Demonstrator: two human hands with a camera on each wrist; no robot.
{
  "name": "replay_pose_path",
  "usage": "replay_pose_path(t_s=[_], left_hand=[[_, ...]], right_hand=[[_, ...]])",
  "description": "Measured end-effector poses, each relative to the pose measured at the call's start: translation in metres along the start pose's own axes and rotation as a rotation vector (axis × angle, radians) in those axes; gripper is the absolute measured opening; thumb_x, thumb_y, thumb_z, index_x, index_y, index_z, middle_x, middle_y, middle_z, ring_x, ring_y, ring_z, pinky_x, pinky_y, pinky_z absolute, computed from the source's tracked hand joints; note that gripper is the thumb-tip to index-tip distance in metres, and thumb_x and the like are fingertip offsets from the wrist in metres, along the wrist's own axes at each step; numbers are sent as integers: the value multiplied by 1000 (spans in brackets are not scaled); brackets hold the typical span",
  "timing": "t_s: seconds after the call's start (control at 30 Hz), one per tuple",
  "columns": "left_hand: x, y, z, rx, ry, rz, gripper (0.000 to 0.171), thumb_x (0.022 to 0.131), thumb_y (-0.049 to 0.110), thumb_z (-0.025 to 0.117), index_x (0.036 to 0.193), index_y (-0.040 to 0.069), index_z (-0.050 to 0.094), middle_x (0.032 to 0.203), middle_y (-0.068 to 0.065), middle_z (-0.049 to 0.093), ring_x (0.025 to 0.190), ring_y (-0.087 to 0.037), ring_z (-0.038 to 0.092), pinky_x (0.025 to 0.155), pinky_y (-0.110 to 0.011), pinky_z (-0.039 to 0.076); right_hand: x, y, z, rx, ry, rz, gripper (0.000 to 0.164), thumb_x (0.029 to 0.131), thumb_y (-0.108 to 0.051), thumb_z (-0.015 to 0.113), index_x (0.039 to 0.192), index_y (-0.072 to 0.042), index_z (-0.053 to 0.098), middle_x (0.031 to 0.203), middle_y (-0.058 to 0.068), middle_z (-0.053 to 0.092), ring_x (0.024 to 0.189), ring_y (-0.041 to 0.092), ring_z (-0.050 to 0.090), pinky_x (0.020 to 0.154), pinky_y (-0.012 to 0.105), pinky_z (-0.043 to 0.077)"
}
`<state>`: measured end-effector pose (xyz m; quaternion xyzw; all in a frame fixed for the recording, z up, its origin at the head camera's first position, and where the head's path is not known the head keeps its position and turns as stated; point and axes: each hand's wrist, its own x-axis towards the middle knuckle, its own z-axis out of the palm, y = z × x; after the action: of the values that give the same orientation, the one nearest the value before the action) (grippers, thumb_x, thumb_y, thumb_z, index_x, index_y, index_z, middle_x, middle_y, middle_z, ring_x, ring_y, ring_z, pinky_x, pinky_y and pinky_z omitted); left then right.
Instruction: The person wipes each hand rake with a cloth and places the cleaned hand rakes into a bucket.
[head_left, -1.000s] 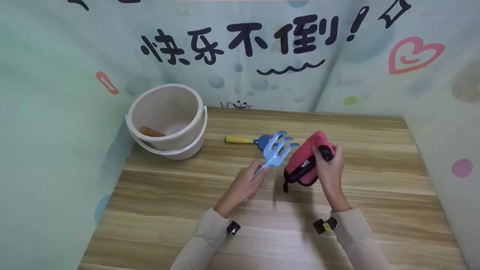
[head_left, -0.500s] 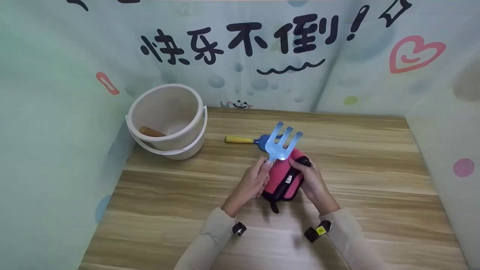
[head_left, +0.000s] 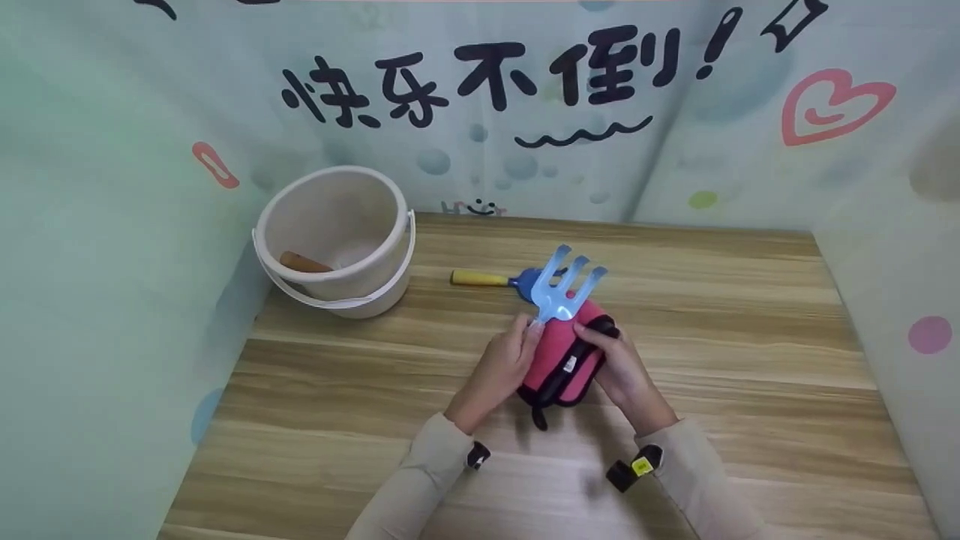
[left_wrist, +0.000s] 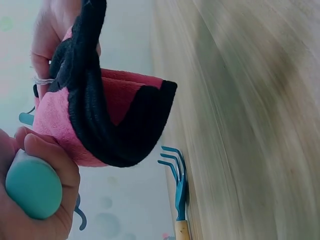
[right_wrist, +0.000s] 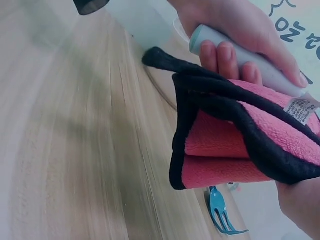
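My left hand (head_left: 499,367) grips the pale mint handle (left_wrist: 34,185) of a light blue garden hand fork (head_left: 555,304), its three tines pointing away from me. My right hand (head_left: 626,375) holds a folded pink towel (head_left: 550,351) with black edging, a white label and a black hanging loop. The towel lies under the fork, above the table. In the right wrist view, the left fingers (right_wrist: 226,52) curl round the handle right against the towel (right_wrist: 220,135). Behind them a second blue hand fork (head_left: 480,278) with a yellow handle lies on the table, partly covered by the held fork.
A white bucket (head_left: 394,251) with a lowered handle stands at the back left. Inside it leans something with a brown wooden handle (head_left: 304,262). The wood-grain table (head_left: 712,315) meets printed cloth walls (head_left: 480,172) at the back and sides.
The towel has come left and nearer to me in the right hand, under the fork. The left hand has shifted slightly right, turning the fork's tines flatter. The last half second shows little movement.
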<state>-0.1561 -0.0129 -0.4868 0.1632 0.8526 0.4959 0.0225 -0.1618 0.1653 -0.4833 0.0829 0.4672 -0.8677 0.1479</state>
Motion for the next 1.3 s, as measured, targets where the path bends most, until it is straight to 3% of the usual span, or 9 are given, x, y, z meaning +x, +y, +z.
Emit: replay_pose_path(t_s=[0.13,0.33,0.6,0.7,0.83,0.97,1.07,1.17,1.3], left_hand=[[-1,-1,0,17,-5,-14,28,103,34,29,107,11,45,69,2,41,63,-8,45,55,-20,42],[-3,1,-1,60,-31,-20,28,102,34,30,108,11,44,66,4,36,58,-7,40,51,-19,37],[-5,0,-2,59,-51,-20,28,102,36,31,106,12,45,66,5,34,55,-6,34,49,-18,30],[-5,-1,-3,53,-62,-17,28,102,36,30,106,12,45,68,5,36,57,-7,36,49,-18,31],[-6,-2,-5,42,-78,-27,26,103,33,30,104,12,45,69,5,38,57,-7,37,49,-19,31],[-6,-1,-6,21,-106,-56,24,103,33,30,102,13,44,69,4,39,56,-7,38,49,-19,32],[-6,0,-8,16,-117,-60,24,103,32,31,103,13,44,69,4,40,55,-8,39,48,-19,33],[-6,0,-9,28,-118,-55,26,102,34,30,105,13,45,68,4,40,55,-8,40,48,-19,34],[-6,-3,-10,28,-111,-66,28,102,38,31,103,14,46,67,5,39,54,-7,38,48,-19,33]], right_hand=[[-1,0,0,19,44,11,39,91,1,50,128,-9,45,106,2,65,101,15,62,92,31,46],[-2,-5,-2,41,55,-4,40,92,0,50,131,-8,43,107,1,65,104,15,61,93,31,46],[0,-15,-6,6,116,-91,35,92,0,51,124,-14,47,106,-2,64,101,12,60,90,30,46],[0,-20,-8,-46,163,-144,30,91,0,53,114,-18,52,103,-4,62,98,11,60,88,28,47],[-1,-27,-10,-251,237,-239,26,88,-1,58,108,-19,56,100,-9,61,97,10,57,86,26,45],[-2,-33,-14,-532,273,-360,32,87,-1,60,119,-8,55,106,-7,60,103,9,54,91,27,42],[-3,-39,-17,-724,254,-481,34,86,3,60,120,-1,55,113,5,60,103,8,53,91,27,41],[-3,-45,-21,-894,209,-639,37,82,12,57,116,-2,58,114,14,61,100,4,53,86,25,42],[-5,-52,-23,-959,144,-868,50,70,25,51,111,-1,61,110,11,64,99,3,54,82,21,42]])
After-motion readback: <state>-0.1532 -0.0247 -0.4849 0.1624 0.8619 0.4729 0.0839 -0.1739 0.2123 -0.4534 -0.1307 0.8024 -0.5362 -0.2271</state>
